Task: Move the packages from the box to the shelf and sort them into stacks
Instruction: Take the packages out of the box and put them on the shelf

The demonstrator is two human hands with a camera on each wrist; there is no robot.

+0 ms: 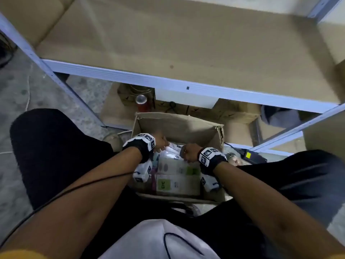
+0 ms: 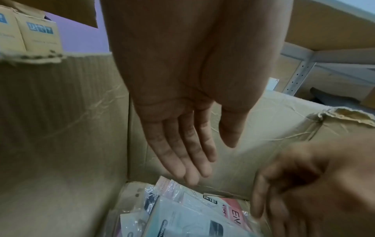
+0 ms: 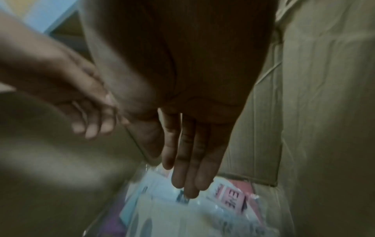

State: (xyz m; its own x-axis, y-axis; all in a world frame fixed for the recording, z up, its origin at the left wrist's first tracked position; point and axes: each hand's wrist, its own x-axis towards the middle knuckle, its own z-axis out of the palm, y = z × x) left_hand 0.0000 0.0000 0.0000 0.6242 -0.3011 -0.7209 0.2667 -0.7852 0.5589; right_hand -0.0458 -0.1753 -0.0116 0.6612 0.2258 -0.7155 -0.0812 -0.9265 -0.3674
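The shelf (image 1: 186, 45) filled the upper part of the head view, a bare brown board edged by a pale metal rail, with a lower level beneath it where a red can (image 1: 142, 103) stood among cardboard. Below the rail, between the person's dark-trousered knees, sat the open cardboard box (image 1: 179, 126), its walls creased and its rim torn at the right corner.

Inside the box lay the packages (image 1: 177, 172), flat plastic-wrapped packs piled loosely on the bottom: white ones with green labels nearest the person, and a pink one marked EVE (image 2: 237, 213) toward the far wall.

Both arms reached down into the box, each wrist wearing a black band with 2 or more square printed markers. The left hand (image 2: 178, 128) hung over the far left of the pile, fingers straight and close together, thumb apart, tips just above a pack. The right hand (image 3: 190, 152) hung likewise, fingers straight and together, tips at or just above the plastic; whether they touched could not be told.
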